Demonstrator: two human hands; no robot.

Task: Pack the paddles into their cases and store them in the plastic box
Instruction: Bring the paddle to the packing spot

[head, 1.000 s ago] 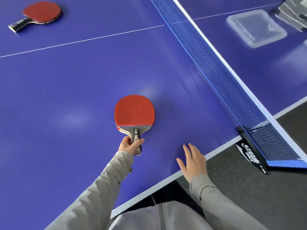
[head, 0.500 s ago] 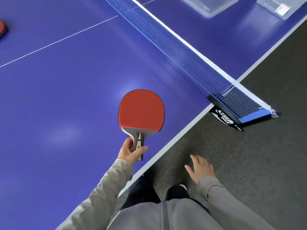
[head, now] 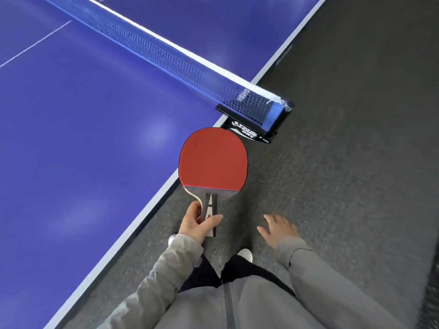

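The left hand (head: 198, 222) covers the lower part of the paddle (head: 213, 160) handle, so the mark there cannot be read. The table (head: 83, 138) and net (head: 166, 55) run off the top edge. White print on the net clamp (head: 249, 134) is illegible.

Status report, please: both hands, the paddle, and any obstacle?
Left hand grips red paddle by its handle, held off the table edge. Right hand open, empty. Net post close ahead of paddle; no case or box visible.

Grey zip jacket (head: 228, 302), cuffed long sleeves, dark trousers (head: 240, 269), white shoes (head: 245, 254).
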